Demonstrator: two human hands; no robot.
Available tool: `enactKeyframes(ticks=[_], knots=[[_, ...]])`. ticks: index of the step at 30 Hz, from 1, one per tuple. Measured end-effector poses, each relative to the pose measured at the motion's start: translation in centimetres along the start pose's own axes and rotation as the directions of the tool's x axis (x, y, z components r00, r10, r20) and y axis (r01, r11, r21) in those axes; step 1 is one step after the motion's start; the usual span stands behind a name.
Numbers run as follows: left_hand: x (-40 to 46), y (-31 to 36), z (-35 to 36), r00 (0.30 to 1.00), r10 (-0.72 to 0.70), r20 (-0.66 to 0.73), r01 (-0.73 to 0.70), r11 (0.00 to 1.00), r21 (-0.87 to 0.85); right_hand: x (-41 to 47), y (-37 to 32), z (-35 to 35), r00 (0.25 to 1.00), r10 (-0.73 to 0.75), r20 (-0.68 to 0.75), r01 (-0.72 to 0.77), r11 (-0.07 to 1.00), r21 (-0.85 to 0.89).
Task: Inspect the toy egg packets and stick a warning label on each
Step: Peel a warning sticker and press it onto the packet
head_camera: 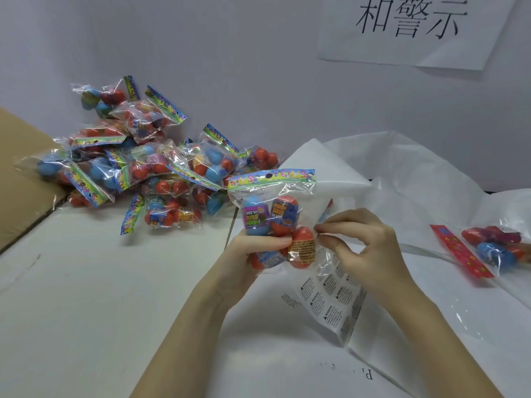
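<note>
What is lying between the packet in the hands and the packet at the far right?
In the head view, only crumpled white wrapping lies between the held packet and the right packet.

"和警示" on wall sheet — "WARNING" on label sheet

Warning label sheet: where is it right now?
Head view, lower centre-right: the warning label sheet hangs under the right hand, just right of the packet held by the left hand.
</note>
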State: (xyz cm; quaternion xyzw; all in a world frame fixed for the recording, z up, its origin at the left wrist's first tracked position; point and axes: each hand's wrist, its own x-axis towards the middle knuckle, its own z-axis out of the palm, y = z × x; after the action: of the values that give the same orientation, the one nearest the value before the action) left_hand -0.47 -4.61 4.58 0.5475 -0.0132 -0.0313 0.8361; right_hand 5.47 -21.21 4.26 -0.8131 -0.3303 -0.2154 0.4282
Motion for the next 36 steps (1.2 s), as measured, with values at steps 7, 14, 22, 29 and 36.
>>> enactKeyframes(ticks=[7, 14, 22, 29, 36], knots=[[-0.1, 0.2, 0.1, 0.999, -0.04, -0.021, 0.037, 0.993, -0.115, 0.1, -0.2, 0.2, 0.992, -0.126, -0.03, 0.123, 0.987, -0.099], [-0.1, 0.0, -0.2, 1.0, -0.026, -0.008, 0.025, 0.999, -0.029, 0.0, 0.3, 0.5, 0.978, -0.195, -0.071, 0.182, 0.971, -0.155], [-0.1, -0.1, -0.4, 0.998, 0.002, 0.055, -0.009, 0.994, 0.111, -0.3, 0.1, 1.1, 0.95, -0.3, -0.086, 0.265, 0.92, -0.287], [-0.2, 0.2, -0.2, 0.995, 0.013, 0.095, -0.025, 0.992, 0.127, -0.2, -0.1, 0.8, 0.935, -0.347, -0.066, 0.311, 0.897, -0.315], [-0.2, 0.4, -0.1, 0.994, -0.021, 0.11, 0.003, 0.988, 0.157, -0.3, 0.3, 0.8, 0.951, -0.309, -0.005, 0.297, 0.918, -0.263]])
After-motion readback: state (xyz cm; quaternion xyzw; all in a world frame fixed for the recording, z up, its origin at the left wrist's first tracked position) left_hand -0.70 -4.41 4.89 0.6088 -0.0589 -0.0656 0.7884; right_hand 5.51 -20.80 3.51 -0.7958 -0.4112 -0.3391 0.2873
